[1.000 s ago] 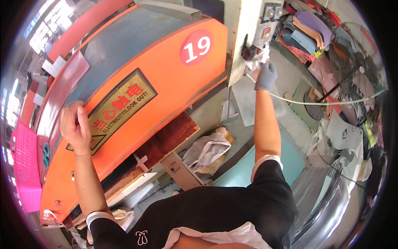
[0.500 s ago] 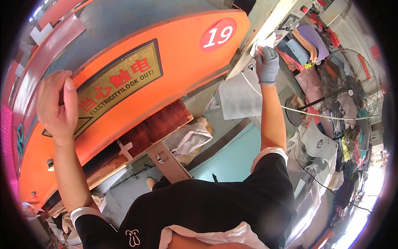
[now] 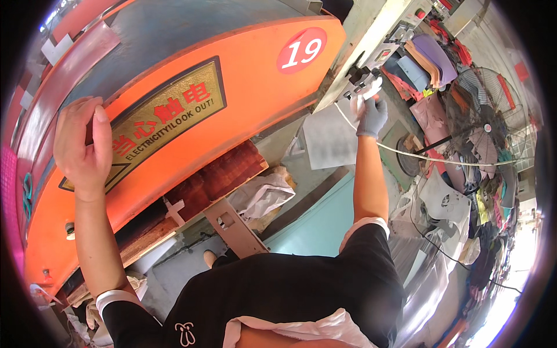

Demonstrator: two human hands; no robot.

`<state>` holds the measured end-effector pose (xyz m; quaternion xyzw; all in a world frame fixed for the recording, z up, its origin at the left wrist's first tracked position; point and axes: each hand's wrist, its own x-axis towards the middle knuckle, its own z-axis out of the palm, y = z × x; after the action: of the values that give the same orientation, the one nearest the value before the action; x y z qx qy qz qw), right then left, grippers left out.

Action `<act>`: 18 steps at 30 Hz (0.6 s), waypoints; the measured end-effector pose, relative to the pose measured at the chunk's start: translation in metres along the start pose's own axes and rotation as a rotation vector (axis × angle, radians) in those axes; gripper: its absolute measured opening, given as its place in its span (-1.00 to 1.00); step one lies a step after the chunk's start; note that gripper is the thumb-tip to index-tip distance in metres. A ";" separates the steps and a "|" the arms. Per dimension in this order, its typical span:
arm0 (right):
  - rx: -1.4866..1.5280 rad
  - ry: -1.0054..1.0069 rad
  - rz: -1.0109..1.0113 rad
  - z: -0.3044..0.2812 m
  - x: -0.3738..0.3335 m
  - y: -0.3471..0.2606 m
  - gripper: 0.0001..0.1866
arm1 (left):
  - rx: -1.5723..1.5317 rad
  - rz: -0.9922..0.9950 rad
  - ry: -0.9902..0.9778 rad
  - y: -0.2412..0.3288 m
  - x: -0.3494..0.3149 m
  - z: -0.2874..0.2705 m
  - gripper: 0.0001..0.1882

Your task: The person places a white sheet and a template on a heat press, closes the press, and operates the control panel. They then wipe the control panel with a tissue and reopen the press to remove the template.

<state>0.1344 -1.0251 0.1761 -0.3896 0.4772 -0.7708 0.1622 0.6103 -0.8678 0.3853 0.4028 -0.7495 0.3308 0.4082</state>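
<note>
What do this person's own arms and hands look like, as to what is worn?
The left hand is bare, the forearm uncovered. The right hand wears a grey glove. Both upper arms carry short black sleeves with white cuffs showing beneath them.

Orange machine hood [image 3: 191, 116] fills ten to twelve o'clock; open floor [image 3: 319, 226] lies centre, fan [image 3: 481, 122] crowding two o'clock.

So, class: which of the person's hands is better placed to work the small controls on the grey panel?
Right. The gloved right hand already touches the controls, while the bare left hand rests far off on the orange machine.
</note>
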 end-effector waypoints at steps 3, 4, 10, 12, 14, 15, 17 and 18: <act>0.039 -0.071 -0.088 0.023 0.013 -0.020 -0.91 | 0.009 -0.006 0.005 0.001 -0.001 -0.001 -0.95; 0.067 -0.124 -0.143 0.032 0.015 -0.027 -0.90 | 0.001 -0.026 -0.002 0.000 -0.001 -0.001 -0.95; -0.851 -0.317 -1.009 0.044 0.021 -0.045 -0.87 | 0.004 0.004 0.011 -0.003 -0.003 -0.001 -0.95; -1.016 -0.483 -1.048 0.031 0.025 -0.033 -0.86 | -0.009 0.010 0.031 -0.002 -0.003 -0.001 -0.96; -1.366 -0.747 -0.963 0.018 0.017 -0.005 -0.85 | -0.015 0.014 0.038 -0.001 -0.002 0.000 -0.96; -1.401 -0.767 -0.769 0.006 0.022 0.007 -0.80 | -0.005 0.012 0.032 -0.001 -0.001 0.000 -0.96; -1.368 -0.626 -0.366 -0.038 0.020 0.024 -0.79 | 0.009 0.024 0.022 -0.001 -0.001 -0.002 -0.96; -1.331 -0.595 -0.313 -0.055 0.015 0.031 -0.80 | 0.014 0.034 0.023 -0.001 0.000 -0.002 -0.96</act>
<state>0.0794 -1.0165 0.1426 -0.6610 0.7181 -0.1948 -0.0973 0.6121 -0.8668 0.3860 0.3889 -0.7491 0.3477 0.4083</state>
